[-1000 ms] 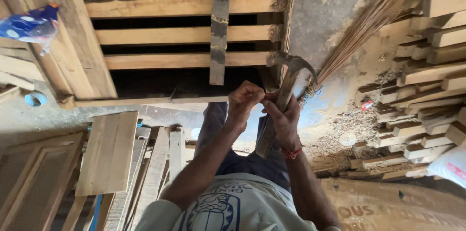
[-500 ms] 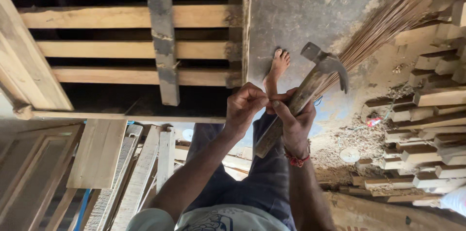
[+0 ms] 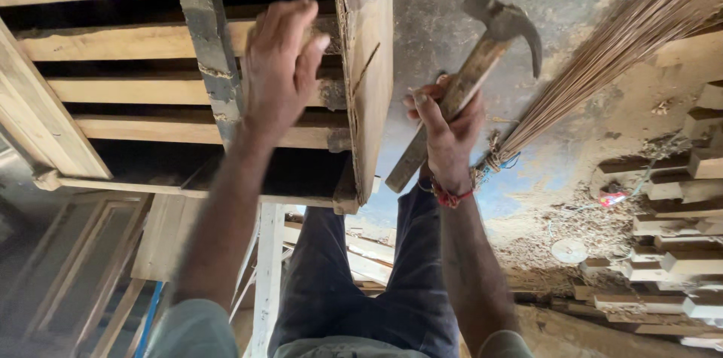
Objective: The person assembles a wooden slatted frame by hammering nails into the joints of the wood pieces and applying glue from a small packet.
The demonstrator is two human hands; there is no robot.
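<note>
My right hand [image 3: 446,131] grips the wooden handle of a claw hammer [image 3: 482,57], its dark metal head raised up and to the right. My left hand [image 3: 280,64] reaches forward with its fingers loosely spread over the slats of a wooden louvred frame [image 3: 151,87], close to the frame's upright side board [image 3: 369,64]. The hand holds nothing that I can see. A red thread band circles my right wrist. My legs in dark trousers show below.
A broom of thin sticks [image 3: 602,72] leans at the right over the grey concrete floor [image 3: 437,12]. Stacks of short wooden blocks [image 3: 670,252] lie at the right with sawdust around. Wooden panels and planks [image 3: 90,252] rest at the lower left.
My hands have come apart. The left hand left the hammer handle and moved up-left onto the slatted frame. The right hand kept the hammer and lifted it.
</note>
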